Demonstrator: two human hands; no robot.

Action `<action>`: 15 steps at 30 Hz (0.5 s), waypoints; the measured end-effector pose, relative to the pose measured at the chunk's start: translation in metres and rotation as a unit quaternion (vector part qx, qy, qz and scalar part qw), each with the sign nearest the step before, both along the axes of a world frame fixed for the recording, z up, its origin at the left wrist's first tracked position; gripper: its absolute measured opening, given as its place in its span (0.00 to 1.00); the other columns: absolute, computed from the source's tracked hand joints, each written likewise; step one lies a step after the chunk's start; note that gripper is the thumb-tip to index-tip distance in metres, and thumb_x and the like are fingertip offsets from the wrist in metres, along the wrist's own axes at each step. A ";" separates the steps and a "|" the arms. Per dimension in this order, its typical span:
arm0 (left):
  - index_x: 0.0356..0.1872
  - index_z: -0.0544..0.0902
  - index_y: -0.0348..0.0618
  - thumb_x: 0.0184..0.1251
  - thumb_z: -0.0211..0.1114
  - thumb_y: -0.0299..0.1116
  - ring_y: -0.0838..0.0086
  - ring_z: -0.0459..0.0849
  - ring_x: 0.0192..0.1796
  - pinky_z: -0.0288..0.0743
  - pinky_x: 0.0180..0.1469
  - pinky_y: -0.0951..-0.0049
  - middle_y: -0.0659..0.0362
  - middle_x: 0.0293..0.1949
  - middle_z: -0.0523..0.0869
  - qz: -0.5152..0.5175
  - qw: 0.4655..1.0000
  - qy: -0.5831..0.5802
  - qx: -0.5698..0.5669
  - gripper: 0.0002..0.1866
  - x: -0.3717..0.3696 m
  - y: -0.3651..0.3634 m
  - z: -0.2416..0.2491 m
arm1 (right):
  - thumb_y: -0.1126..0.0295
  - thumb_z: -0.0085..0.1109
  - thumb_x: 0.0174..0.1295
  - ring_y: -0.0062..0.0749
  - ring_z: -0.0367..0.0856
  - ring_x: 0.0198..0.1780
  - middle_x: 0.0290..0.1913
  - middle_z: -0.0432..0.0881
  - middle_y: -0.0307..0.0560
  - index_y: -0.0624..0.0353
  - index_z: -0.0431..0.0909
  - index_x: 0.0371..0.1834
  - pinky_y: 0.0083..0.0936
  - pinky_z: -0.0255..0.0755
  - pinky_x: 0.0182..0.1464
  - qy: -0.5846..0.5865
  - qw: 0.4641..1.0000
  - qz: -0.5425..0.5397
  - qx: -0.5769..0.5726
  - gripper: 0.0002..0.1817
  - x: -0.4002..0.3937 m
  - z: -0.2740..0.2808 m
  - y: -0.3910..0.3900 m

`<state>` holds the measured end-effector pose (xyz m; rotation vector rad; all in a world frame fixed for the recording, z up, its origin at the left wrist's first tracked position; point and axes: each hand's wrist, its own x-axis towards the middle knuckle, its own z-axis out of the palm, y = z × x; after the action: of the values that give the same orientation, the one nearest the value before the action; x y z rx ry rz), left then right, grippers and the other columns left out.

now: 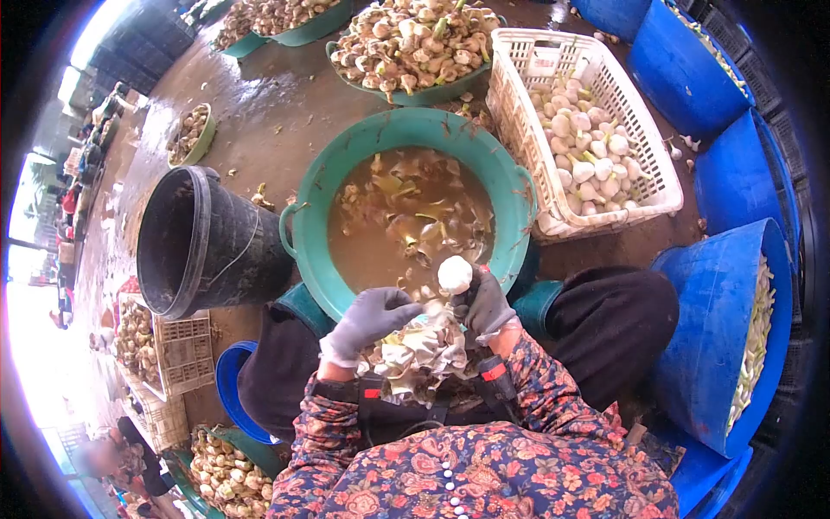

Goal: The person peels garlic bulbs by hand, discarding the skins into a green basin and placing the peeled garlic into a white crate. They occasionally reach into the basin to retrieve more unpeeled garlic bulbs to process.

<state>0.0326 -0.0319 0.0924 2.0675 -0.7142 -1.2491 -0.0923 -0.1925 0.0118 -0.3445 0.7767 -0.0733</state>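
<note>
A peeled white garlic bulb point(456, 274) sits in the fingers of my right hand point(487, 310), which wears a dark grey glove. Something dark shows just below the bulb; I cannot make out what it is. To the left, my left hand point(370, 325), gloved in grey, is partly curled with thumb and fingers a little apart and nothing visible in it. Below both hands, a heap of garlic skins point(424, 350) lies on my lap. In front stands a green tub point(311, 186) of brown water point(363, 251) with floating skins and leaves point(406, 195).
A white crate point(519, 86) of cleaned garlic stands right of the tub, a black bucket point(233, 251) left. Behind is a green basin point(450, 93) heaped with garlic. Blue barrels point(692, 320) line the right side. Another person point(125, 458) is at lower left.
</note>
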 end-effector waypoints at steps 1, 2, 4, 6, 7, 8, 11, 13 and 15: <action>0.34 0.83 0.38 0.58 0.62 0.45 0.75 0.81 0.30 0.73 0.34 0.74 0.57 0.29 0.84 -0.040 0.991 -0.109 0.068 0.17 0.004 -0.004 -0.018 | 0.60 0.39 0.65 0.21 0.64 0.13 0.20 0.74 0.38 0.57 0.76 0.35 0.17 0.60 0.15 -0.002 1.000 0.003 -0.001 0.16 0.000 -0.003 0.001; 0.34 0.83 0.38 0.58 0.62 0.45 0.75 0.81 0.30 0.73 0.34 0.74 0.57 0.29 0.84 -0.036 0.991 -0.112 0.068 0.17 0.007 -0.008 -0.028 | 0.58 0.39 0.65 0.20 0.64 0.15 0.19 0.72 0.37 0.56 0.76 0.35 0.16 0.59 0.16 0.016 0.995 0.015 -0.095 0.17 0.001 -0.005 0.003; 0.35 0.84 0.42 0.55 0.62 0.50 0.67 0.84 0.37 0.74 0.41 0.69 0.53 0.35 0.85 0.049 0.988 0.001 0.147 0.20 0.017 -0.015 -0.047 | 0.57 0.39 0.65 0.20 0.66 0.18 0.19 0.72 0.36 0.58 0.76 0.34 0.15 0.59 0.20 0.080 0.991 0.026 -0.107 0.18 -0.001 -0.005 -0.004; 0.36 0.84 0.42 0.56 0.62 0.50 0.65 0.83 0.39 0.73 0.43 0.69 0.52 0.36 0.85 0.061 0.991 -0.061 0.098 0.20 0.032 -0.018 -0.076 | 0.58 0.45 0.63 0.26 0.72 0.24 0.25 0.76 0.41 0.60 0.75 0.41 0.21 0.67 0.28 0.058 0.959 0.017 -0.277 0.17 -0.006 -0.015 -0.014; 0.37 0.83 0.43 0.56 0.62 0.49 0.64 0.83 0.42 0.73 0.46 0.69 0.51 0.36 0.85 0.070 0.989 -0.122 0.049 0.19 0.042 -0.021 -0.087 | 0.56 0.48 0.62 0.30 0.75 0.28 0.29 0.78 0.43 0.60 0.73 0.46 0.25 0.70 0.32 -0.006 0.973 -0.046 -0.224 0.19 -0.005 -0.007 -0.024; 0.41 0.82 0.41 0.54 0.63 0.50 0.64 0.82 0.46 0.72 0.50 0.69 0.50 0.40 0.84 0.082 0.986 -0.136 0.057 0.22 0.055 -0.027 -0.093 | 0.55 0.50 0.61 0.34 0.78 0.31 0.33 0.79 0.45 0.60 0.72 0.51 0.28 0.73 0.36 -0.072 0.978 -0.104 -0.165 0.22 -0.004 0.001 -0.035; 0.48 0.78 0.40 0.50 0.66 0.51 0.61 0.79 0.50 0.70 0.53 0.68 0.47 0.46 0.81 0.175 0.958 -0.217 0.062 0.29 0.099 -0.043 -0.125 | 0.42 0.48 0.59 0.36 0.78 0.38 0.42 0.79 0.48 0.61 0.65 0.58 0.33 0.74 0.41 -0.371 0.914 -0.148 0.071 0.35 -0.001 0.085 -0.062; 0.50 0.76 0.39 0.49 0.66 0.52 0.60 0.78 0.52 0.69 0.54 0.66 0.46 0.48 0.80 0.202 0.948 -0.235 0.074 0.31 0.136 -0.060 -0.150 | 0.38 0.45 0.59 0.34 0.77 0.32 0.33 0.78 0.44 0.61 0.68 0.55 0.28 0.72 0.34 -0.230 0.951 -0.206 0.004 0.36 -0.001 0.090 -0.066; 0.52 0.75 0.38 0.48 0.67 0.52 0.58 0.76 0.54 0.68 0.56 0.65 0.46 0.51 0.78 0.229 0.937 -0.249 0.083 0.34 0.172 -0.081 -0.171 | 0.41 0.44 0.62 0.33 0.75 0.29 0.30 0.77 0.44 0.61 0.71 0.51 0.27 0.70 0.31 -0.142 0.976 -0.157 -0.043 0.31 0.002 0.061 -0.063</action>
<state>0.2049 -0.1126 -0.0784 2.5345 -0.3002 -0.5418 -0.0908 -0.2558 0.0730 -0.2819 0.5394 -0.4462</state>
